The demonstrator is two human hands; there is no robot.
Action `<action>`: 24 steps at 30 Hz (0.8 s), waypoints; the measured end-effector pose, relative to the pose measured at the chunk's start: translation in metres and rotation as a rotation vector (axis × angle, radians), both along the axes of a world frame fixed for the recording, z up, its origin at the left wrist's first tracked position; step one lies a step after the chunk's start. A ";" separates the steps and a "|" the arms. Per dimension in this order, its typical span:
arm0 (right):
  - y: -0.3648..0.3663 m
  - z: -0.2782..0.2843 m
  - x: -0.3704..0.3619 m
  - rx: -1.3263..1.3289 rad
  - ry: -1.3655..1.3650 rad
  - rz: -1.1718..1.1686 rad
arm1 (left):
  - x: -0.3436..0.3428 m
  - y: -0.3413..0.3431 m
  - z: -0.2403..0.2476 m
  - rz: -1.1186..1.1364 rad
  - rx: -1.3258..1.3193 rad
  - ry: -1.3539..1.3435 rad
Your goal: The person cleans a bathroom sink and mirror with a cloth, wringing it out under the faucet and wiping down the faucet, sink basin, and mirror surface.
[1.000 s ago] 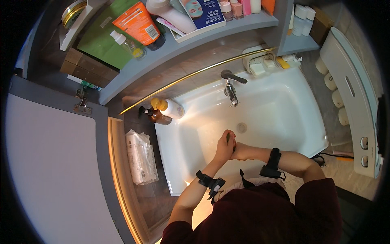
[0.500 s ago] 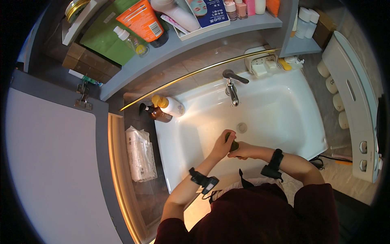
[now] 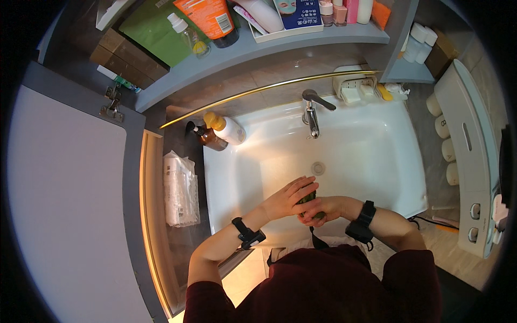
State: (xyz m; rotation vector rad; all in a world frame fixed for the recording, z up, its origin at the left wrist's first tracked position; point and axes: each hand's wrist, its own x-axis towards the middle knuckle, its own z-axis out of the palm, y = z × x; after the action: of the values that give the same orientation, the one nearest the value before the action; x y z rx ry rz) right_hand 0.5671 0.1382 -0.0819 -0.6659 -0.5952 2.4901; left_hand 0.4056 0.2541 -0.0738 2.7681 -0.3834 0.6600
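Note:
Over the near part of a white washbasin point(image 3: 366, 161), my two hands meet around a small, rounded, dark green thing point(image 3: 307, 198); its kind I cannot make out. My right hand point(image 3: 329, 206) grips it from the right and below, fingers curled round it. From the left, my left hand point(image 3: 284, 200) lies over its upper side, with the fingers fairly straight and pressed against it. Much of the thing is covered by fingers. Beyond the hands are the round drain point(image 3: 318, 168) and a chrome faucet point(image 3: 312, 121) with a dark lever; no water stream shows.
Two pump bottles, one brown point(image 3: 211, 139) and one white with a yellow top point(image 3: 229, 129), stand at the basin's left corner. A wrapped white pack point(image 3: 180, 191) lies left. A gold rail point(image 3: 269, 96) and loaded shelf point(image 3: 301, 46) run behind. An open cabinet door point(image 3: 70, 188) is far left.
My left hand has opened from a curled hold to straighter fingers laid over the green thing. The left elbow has swung outward, and the whole view has shifted slightly.

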 end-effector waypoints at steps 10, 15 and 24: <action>0.000 -0.009 0.001 0.058 -0.311 0.005 | 0.004 -0.006 -0.012 0.083 0.210 0.175; -0.001 -0.018 0.000 0.091 -0.567 0.061 | 0.009 -0.025 -0.027 0.190 0.165 0.437; 0.011 -0.079 0.005 0.500 -1.112 -0.009 | 0.034 -0.023 -0.071 0.388 0.047 0.719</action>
State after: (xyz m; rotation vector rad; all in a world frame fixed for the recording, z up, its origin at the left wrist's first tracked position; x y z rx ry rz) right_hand 0.5717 0.1490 -0.1606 -1.7817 -1.4952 1.6345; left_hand 0.4401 0.2311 -0.1453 2.9000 0.2973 -0.3021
